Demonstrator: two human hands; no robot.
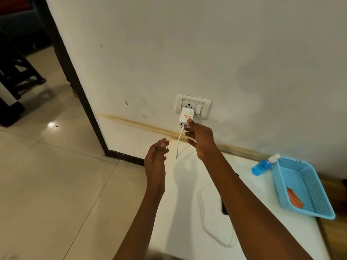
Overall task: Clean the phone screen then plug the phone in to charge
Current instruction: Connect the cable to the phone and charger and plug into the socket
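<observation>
A white charger adapter (185,117) sits in the wall socket plate (193,106). My right hand (200,136) reaches up to it, the thumb tip touching the adapter's lower right edge, the fingers loosely curled below. A white cable (203,218) hangs from the adapter and loops over the white table (180,212). The dark phone (224,208) lies on the table, mostly hidden under my right forearm. My left hand (155,156) hovers left of the cable, fingers relaxed, holding nothing.
A light blue plastic basket (304,186) with an orange cloth (295,200) inside stands at the table's right. A blue spray bottle (262,166) lies beside it near the wall. Tiled floor and dark furniture legs (16,77) lie to the left.
</observation>
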